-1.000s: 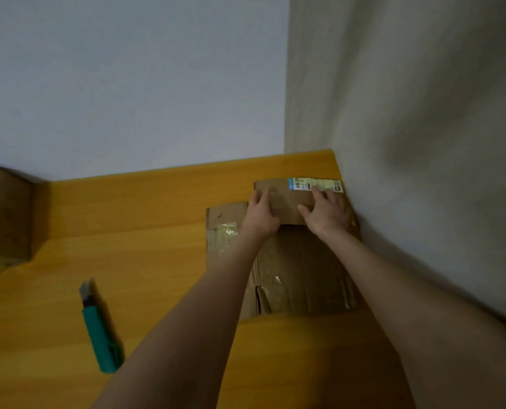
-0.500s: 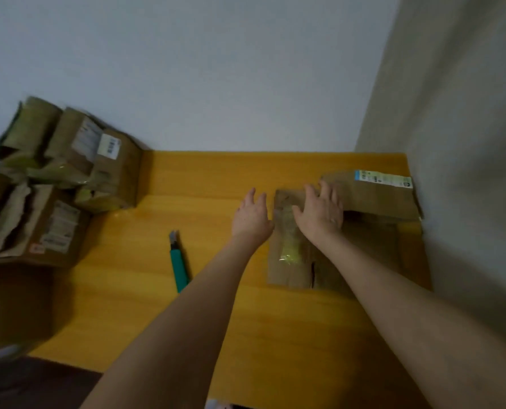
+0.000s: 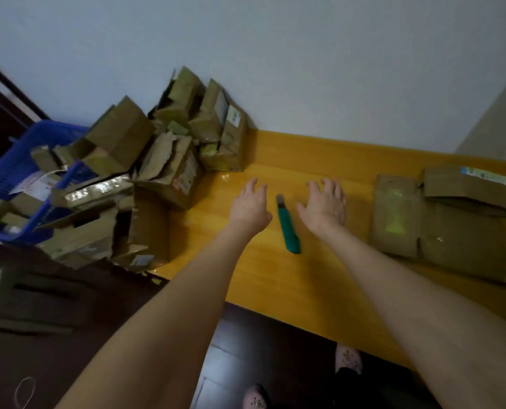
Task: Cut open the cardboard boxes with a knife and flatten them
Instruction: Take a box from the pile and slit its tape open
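though it's blurred, blue basket seemingly holds boxes.

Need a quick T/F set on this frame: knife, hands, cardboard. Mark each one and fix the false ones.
1. The green knife lies on the yellow table between the left hand and the right hand. True.
2. The right hand holds the knife. False: both hands are spread open and hold nothing.
3. The flattened cardboard lies to the right of the right hand. True.
4. The pile of boxes stands at the table's right end. False: it is at the left end, beside the blue basket.
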`<state>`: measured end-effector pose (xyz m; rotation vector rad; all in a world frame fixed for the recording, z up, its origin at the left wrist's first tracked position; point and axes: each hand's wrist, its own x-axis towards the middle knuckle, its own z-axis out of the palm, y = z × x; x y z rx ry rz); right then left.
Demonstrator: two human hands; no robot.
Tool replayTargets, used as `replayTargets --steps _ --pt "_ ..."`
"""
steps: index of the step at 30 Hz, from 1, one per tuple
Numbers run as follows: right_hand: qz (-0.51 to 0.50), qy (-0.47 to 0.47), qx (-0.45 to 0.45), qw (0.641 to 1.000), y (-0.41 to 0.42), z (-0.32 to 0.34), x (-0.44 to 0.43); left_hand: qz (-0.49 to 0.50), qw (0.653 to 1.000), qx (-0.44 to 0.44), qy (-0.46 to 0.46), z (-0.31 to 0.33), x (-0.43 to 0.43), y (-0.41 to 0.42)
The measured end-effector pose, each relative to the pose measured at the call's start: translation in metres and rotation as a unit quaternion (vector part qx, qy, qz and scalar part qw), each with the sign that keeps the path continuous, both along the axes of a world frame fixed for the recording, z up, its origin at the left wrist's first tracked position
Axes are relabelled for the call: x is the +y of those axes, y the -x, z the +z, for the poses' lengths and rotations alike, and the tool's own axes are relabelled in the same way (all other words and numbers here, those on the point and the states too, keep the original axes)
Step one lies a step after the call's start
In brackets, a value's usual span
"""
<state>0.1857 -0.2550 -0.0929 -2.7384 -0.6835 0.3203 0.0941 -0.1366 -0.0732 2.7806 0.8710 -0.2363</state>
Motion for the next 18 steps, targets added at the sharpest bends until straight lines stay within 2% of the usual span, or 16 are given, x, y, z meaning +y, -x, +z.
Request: replayTargets --steps 4,9,18 --pt "0.018 -0.02 0.0 1.0 0.062 0.009 0.052 0.018 1.0 -0.009 -0.015 0.013 0.047 0.064" --pt "0.046 -0.022 -0.005 0.999 0.099 0.018 0.11 0.032 0.999 -0.035 -0.01 0.023 0.097 0.107" --pt "0.057 -0.042 -0.005 0.997 0.095 0.021 0.221 0.013 0.998 -0.053 -0.028 0.037 0.197 0.098"
